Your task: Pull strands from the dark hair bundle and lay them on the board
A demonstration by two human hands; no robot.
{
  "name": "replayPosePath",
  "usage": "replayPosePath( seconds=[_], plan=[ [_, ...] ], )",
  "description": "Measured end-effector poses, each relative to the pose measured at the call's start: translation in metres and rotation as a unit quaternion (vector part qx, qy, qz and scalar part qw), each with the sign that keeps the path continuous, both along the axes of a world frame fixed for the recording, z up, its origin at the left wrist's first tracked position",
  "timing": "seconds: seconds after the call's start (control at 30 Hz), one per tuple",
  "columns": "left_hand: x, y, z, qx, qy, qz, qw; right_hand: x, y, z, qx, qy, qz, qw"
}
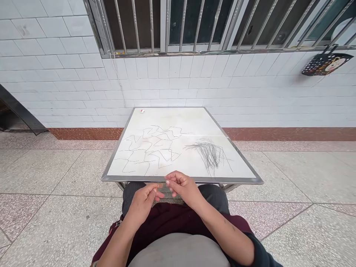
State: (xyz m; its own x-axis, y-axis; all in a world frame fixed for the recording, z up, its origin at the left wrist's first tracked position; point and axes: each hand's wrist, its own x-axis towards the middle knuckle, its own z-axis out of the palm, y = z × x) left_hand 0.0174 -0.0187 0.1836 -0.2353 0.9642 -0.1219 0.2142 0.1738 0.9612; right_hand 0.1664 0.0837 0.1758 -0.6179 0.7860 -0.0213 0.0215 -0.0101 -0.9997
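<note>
Both my hands are held close together over my lap, just in front of the table's near edge. Thumb and forefinger of my left hand [147, 197] are pinched together, and so are those of my right hand [182, 186]. A very thin wire seems to run between the fingertips, barely visible. On the white table [178, 116], several thin dark wires bent into zigzags [151, 150] lie spread out at the left. A loose pile of mostly straight thin wires [211, 155] lies at the right, its strands crossing one another.
A small red and white object [142, 111] sits at the table's far left corner. Behind the table stands a white tiled wall [167, 81] with a barred window [191, 26]. A patterned bag [326, 63] hangs from the bars at the right.
</note>
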Motion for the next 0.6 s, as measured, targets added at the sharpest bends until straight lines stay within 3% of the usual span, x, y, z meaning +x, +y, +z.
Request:
replayPosePath(
  seconds=[0.17, 0.27, 0.37, 0.43, 0.47, 0.6],
  plan=[
    [-0.001, 0.0, 0.006, -0.022, -0.012, -0.041, 0.999, 0.002, -0.006, -0.003, 0.056, -0.063, -0.021, 0.996],
    [-0.005, 0.0, 0.008, -0.023, -0.058, -0.042, 0.997, 0.006, -0.007, 0.0, 0.067, -0.017, -0.029, 0.997],
    [-0.012, -0.002, 0.009, -0.013, -0.11, -0.037, 0.993, 0.012, -0.004, 0.0, 0.067, 0.052, -0.111, 0.99],
    [-0.017, -0.004, 0.009, -0.009, -0.139, -0.029, 0.99, 0.016, -0.001, -0.004, 0.008, 0.093, -0.153, 0.984],
    [-0.019, -0.005, 0.01, -0.007, -0.151, -0.026, 0.988, 0.017, 0.0, -0.006, -0.045, 0.106, -0.143, 0.983],
    [-0.022, -0.006, 0.011, -0.014, -0.176, -0.019, 0.984, 0.016, -0.005, -0.013, -0.263, 0.119, 0.03, 0.957]
  ],
)
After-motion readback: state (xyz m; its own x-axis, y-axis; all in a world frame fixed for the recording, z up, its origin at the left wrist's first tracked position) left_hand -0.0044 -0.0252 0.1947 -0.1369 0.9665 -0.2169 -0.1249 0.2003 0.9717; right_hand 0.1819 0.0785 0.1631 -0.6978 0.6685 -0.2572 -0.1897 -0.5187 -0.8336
